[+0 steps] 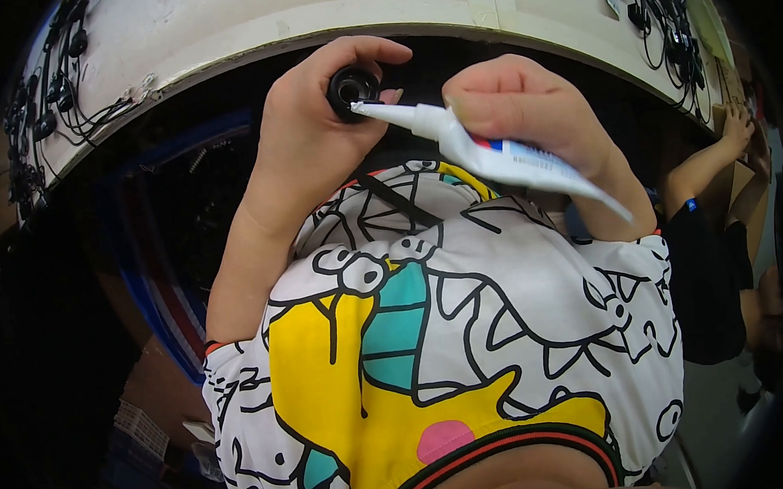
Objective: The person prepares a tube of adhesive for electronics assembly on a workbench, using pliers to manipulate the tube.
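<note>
My left hand (316, 108) grips a small black cylindrical part (341, 79) with a round hollow end turned up toward me. In my right hand (529, 103) is a white squeeze tube (484, 157) with a long tapered nozzle. The thumb and fingers pinch the tube near its shoulder, and its flat tail slants down to the right. The nozzle tip, with a whitish bit on it, is at the near rim of the black part's opening. Whether the tip touches the rim, I cannot tell. Both hands are held in front of my body, just short of the table edge.
A pale table (311, 8) curves across the top. Bundles of black cables (44, 124) lie at its left end, and more black cables (675, 35) at its right. A blue-edged crate (153, 281) is low on the left. Another person's arm (703, 174) reaches to the table on the right.
</note>
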Action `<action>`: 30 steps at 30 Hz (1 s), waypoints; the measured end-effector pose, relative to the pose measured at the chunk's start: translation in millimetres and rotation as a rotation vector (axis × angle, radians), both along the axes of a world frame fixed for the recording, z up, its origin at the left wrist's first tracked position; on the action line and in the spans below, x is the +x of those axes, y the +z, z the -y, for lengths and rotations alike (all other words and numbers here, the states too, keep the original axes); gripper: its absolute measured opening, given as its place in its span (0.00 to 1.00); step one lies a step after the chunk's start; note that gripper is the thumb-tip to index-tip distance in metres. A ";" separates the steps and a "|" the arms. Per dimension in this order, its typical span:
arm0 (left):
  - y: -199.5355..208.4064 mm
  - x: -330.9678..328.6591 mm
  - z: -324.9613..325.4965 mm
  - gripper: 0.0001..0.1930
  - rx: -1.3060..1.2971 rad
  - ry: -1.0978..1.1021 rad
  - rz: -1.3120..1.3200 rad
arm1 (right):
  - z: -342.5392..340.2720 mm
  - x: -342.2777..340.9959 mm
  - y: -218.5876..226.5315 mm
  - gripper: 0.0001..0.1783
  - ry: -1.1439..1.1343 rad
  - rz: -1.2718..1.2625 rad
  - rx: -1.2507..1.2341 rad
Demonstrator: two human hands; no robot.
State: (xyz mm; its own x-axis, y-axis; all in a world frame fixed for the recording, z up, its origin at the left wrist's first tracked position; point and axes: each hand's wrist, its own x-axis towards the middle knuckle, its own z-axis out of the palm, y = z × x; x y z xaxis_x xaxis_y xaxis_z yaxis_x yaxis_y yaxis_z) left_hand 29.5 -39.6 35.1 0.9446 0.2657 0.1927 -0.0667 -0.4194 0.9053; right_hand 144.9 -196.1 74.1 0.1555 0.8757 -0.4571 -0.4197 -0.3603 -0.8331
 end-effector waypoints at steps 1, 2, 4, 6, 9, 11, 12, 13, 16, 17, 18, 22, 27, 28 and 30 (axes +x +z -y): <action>2.2 0.2 -0.9 0.16 -0.037 -0.011 -0.019 | 2.0 0.2 0.5 0.13 0.029 0.025 0.117; 4.3 0.2 -1.9 0.16 -0.074 -0.021 -0.037 | 3.4 -0.4 0.7 0.12 0.058 0.050 0.235; 1.9 0.7 -3.9 0.15 -0.055 -0.027 -0.011 | 2.9 -3.6 -1.5 0.12 0.030 0.208 0.235; 3.1 0.6 -4.3 0.15 -0.163 -0.046 -0.015 | 3.2 -4.0 -4.5 0.12 -0.024 0.495 0.308; 0.7 -1.4 -7.7 0.15 -0.205 -0.061 -0.065 | 3.9 -3.6 -8.9 0.12 -0.053 0.627 0.340; 0.8 -1.7 -7.8 0.14 -0.265 -0.055 -0.116 | 4.3 -2.3 -14.7 0.11 -0.080 0.713 0.364; 3.9 -1.7 -7.6 0.14 -0.263 -0.060 -0.109 | 3.6 -2.3 -17.1 0.11 -0.083 0.720 0.364; 8.0 -1.6 -7.4 0.14 -0.298 -0.073 -0.119 | 2.9 -2.2 -19.2 0.11 -0.101 0.756 0.373; 15.2 -2.9 -8.1 0.13 -0.398 -0.103 -0.144 | 1.5 -0.5 -22.1 0.11 -0.116 0.833 0.378; 16.4 -3.0 -8.8 0.14 -0.409 -0.125 -0.152 | 1.0 0.5 -22.7 0.10 -0.121 0.863 0.364; 18.4 -3.8 -7.9 0.15 -0.415 -0.151 -0.157 | 2.7 0.2 -22.5 0.10 -0.131 0.897 0.354; 19.7 -3.0 -3.4 0.16 -0.467 -0.125 -0.107 | 3.6 -1.0 -29.7 0.08 -0.229 0.973 0.378; 11.0 7.3 6.3 0.13 -0.405 0.023 -0.050 | -4.5 -5.1 -34.0 0.06 -0.310 0.999 0.393; 8.9 9.1 6.0 0.11 -0.353 0.058 -0.051 | -5.2 -6.6 -34.8 0.06 -0.310 1.005 0.394; 12.7 11.2 3.1 0.09 -0.359 0.096 -0.018 | -5.9 -6.3 -30.0 0.07 -0.324 1.040 0.412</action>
